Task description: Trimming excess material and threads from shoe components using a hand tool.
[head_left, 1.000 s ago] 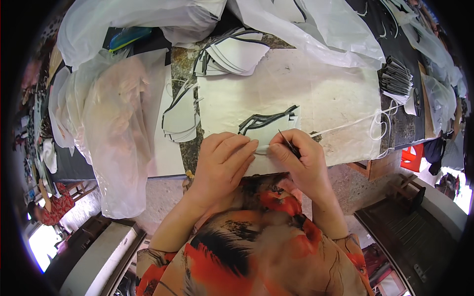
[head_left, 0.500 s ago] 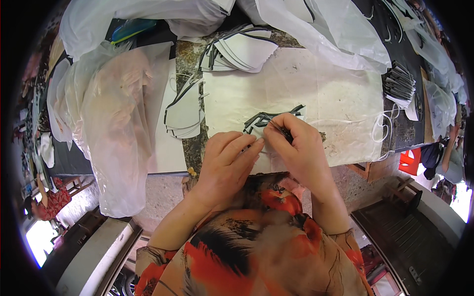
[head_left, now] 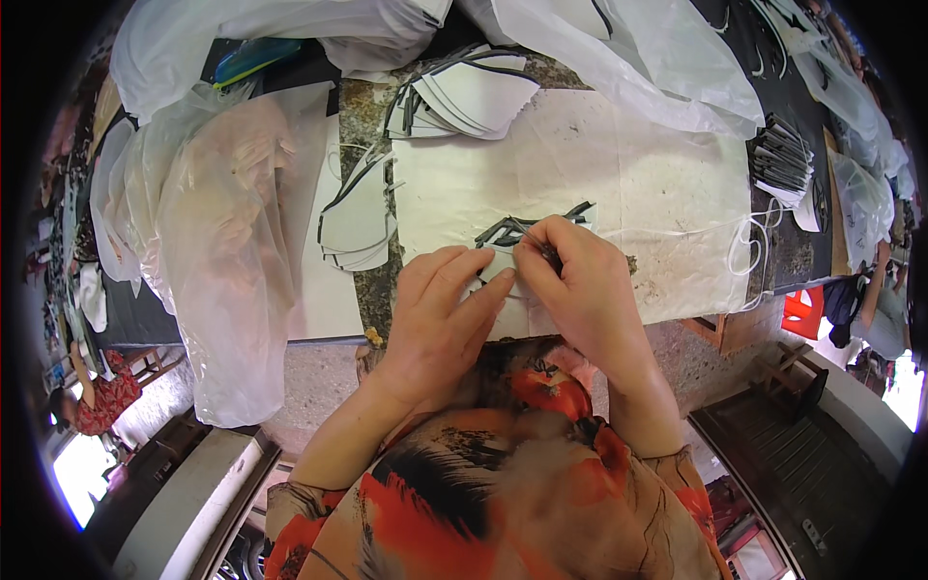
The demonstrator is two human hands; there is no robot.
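My left hand point(head_left: 440, 304) is closed, thumb and fingertips together at a white piece with black edging point(head_left: 495, 263) on the pale cloth sheet point(head_left: 667, 193). My right hand point(head_left: 580, 275) pinches at the right side of that piece. A thin dark bit shows by its thumb and forefinger; what exactly they grip is too small to name. Black strips point(head_left: 505, 230) of edging stick out just beyond my fingertips. From beside my right hand a white cord point(head_left: 677, 233) runs to the right and ends in loose loops. My hands hide most of the piece.
Fanned white black-edged pieces point(head_left: 474, 97) lie at the back, with more pieces point(head_left: 356, 227) left of the sheet. A dark-edged stack point(head_left: 783, 159) stands at the right. Clear plastic bags point(head_left: 232, 251) cover the left; another plastic sheet point(head_left: 628, 63) lies behind. A red stool point(head_left: 803, 314) stands beyond the table.
My left fingers have shifted slightly up along the piece. My right hand stays nearly in place, still pinching. The whole view has shifted a little.
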